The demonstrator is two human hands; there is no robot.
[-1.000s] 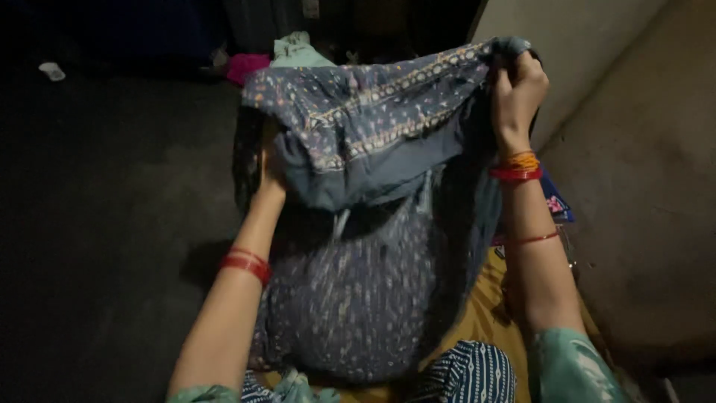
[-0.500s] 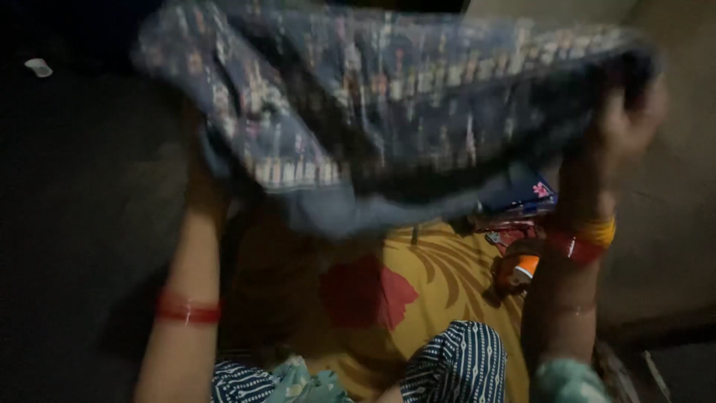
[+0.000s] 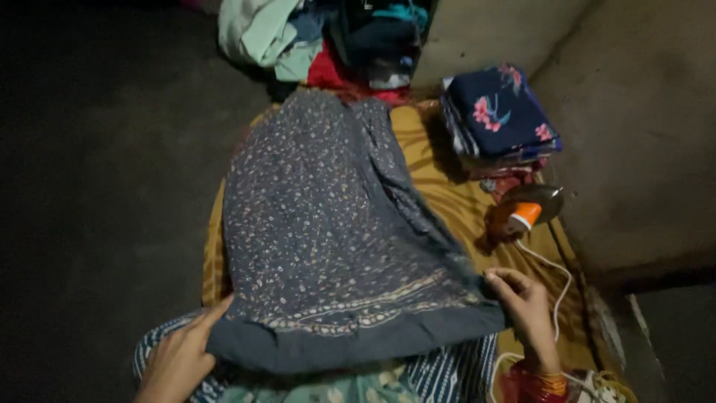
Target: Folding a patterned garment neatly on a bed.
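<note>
A blue-grey patterned garment [image 3: 328,231] lies spread flat over a mustard-yellow cloth [image 3: 447,201] on the floor. Its bordered hem is nearest me. My left hand [image 3: 179,358] grips the hem's left corner, with the fingers curled on the fabric. My right hand [image 3: 522,302] pinches the hem's right corner; red and orange bangles sit on that wrist. My lap, in striped and green cloth, shows beneath the hem.
An electric iron [image 3: 526,209] with an orange handle rests right of the garment, its white cord [image 3: 556,287] trailing toward me. A folded stack of dark floral clothes [image 3: 500,112] sits behind it. A heap of loose clothes [image 3: 321,37] lies at the far end. Walls close the right side.
The garment was held up in the air and shaken out; now it lies spread flat on the yellow cloth, and both hands have come down to its near hem.
</note>
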